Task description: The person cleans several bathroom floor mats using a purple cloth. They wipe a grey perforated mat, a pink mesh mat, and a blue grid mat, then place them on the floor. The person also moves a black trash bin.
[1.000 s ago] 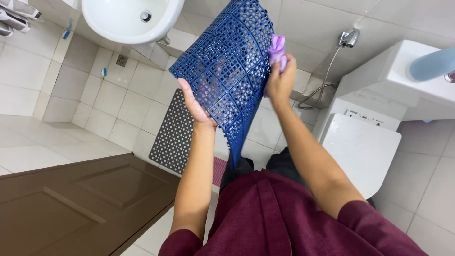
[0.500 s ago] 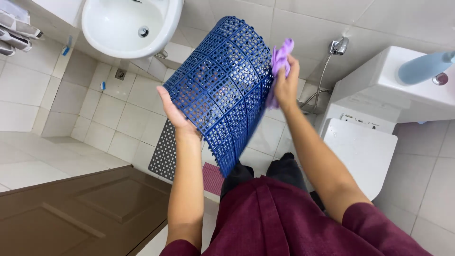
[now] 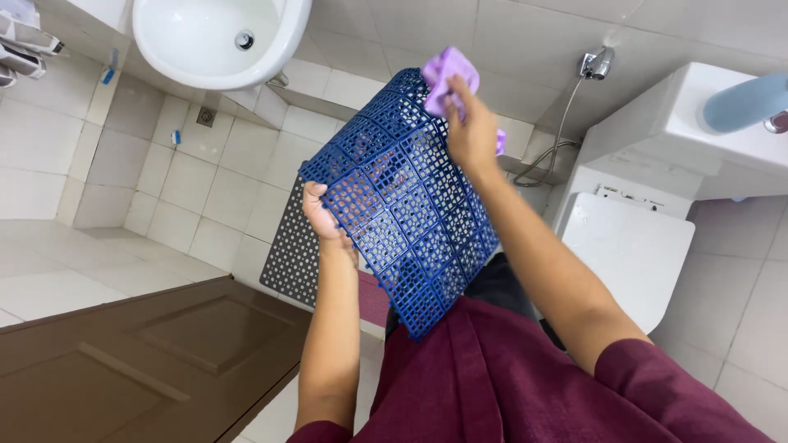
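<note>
We see a pale tiled floor carrying a grey perforated mat near the middle, with a small drain farther left.

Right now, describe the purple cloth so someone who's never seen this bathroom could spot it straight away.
Start at the white washbasin at the top and look right to the blue plastic grid mat held up in the middle. At the mat's top edge, the right hand presses a crumpled purple cloth against it. It is the only soft, purple thing among the hard white fixtures and the blue mat.
</note>
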